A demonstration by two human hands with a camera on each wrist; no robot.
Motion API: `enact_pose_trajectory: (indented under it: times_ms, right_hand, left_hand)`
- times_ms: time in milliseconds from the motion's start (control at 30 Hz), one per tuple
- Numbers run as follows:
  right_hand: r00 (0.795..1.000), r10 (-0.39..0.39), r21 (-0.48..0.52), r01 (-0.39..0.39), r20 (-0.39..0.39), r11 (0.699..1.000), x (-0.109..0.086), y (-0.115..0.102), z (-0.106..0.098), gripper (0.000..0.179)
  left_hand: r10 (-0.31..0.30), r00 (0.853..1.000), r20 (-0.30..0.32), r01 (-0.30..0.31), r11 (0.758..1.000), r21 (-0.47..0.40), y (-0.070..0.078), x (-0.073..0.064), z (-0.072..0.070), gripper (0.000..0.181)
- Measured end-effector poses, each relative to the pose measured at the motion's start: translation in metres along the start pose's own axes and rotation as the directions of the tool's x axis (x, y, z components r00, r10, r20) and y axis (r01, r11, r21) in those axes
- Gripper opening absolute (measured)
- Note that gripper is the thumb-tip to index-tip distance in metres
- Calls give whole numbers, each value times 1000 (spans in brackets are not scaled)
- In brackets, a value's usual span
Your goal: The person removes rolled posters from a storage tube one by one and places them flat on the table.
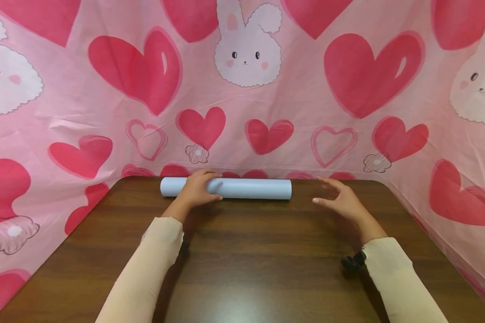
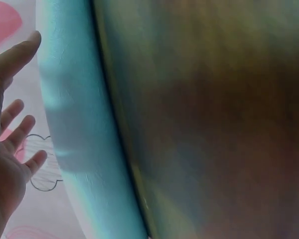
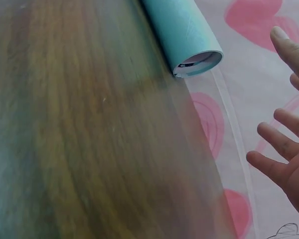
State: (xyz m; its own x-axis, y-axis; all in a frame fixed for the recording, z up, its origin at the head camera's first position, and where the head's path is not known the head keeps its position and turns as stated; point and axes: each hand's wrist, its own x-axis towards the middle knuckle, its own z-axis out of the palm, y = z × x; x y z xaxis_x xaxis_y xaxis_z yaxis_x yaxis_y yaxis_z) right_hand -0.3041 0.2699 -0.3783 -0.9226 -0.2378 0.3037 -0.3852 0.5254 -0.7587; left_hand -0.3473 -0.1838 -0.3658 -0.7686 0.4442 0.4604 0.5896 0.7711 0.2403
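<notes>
A pale blue roll (image 1: 250, 188) lies crosswise along the far edge of the wooden table (image 1: 242, 251). My left hand (image 1: 196, 188) is over its left part, fingers spread and thumb out on the near side. In the left wrist view the left hand (image 2: 7, 159) shows loosely bent fingers beside the roll (image 2: 79, 119), not wrapped round it. Off the roll's right end, my right hand (image 1: 343, 202) hovers with nothing in it, thumb and fingers apart. The right wrist view shows the roll's hollow end (image 3: 202, 62) and the spread right hand (image 3: 294, 164).
A pink cloth (image 1: 266, 98) printed with hearts and rabbits hangs behind the table and along both sides. A black strap mount (image 1: 352, 264) sits at the right wrist, below the cream sleeve (image 1: 400, 273). The table's far edge runs just behind the roll.
</notes>
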Motion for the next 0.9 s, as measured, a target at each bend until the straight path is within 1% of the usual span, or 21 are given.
enact_pose_trajectory:
  times_ms: [167,333,400,500,633,733,833,900]
  right_hand:
    - [999,-19,63,16,42,998,8,6,4,75]
    - [997,-21,99,14,71,995,13,10,9,75]
    - [997,-18,106,9,82,994,14,11,10,76]
    - [995,-11,118,0,99,993,15,11,12,77]
    - [994,-6,152,-11,112,988,16,11,14,77]
    - [993,-4,169,-15,115,986,18,12,16,77]
    - [993,2,177,-23,116,984,19,15,18,77]
    - [993,7,183,-28,115,983,20,17,21,77]
  left_hand:
    - [-46,995,92,46,999,1,1,14,4,75]
    - [-56,983,177,53,998,19,3,25,7,80]
    - [-66,975,212,64,998,13,5,28,8,82]
    - [-90,959,269,87,996,23,7,33,11,85]
    - [-126,935,332,101,991,92,10,38,15,86]
    - [-156,918,364,104,982,157,13,41,19,85]
    - [-178,907,382,108,974,197,15,41,21,86]
    - [-181,903,389,107,973,204,18,41,21,86]
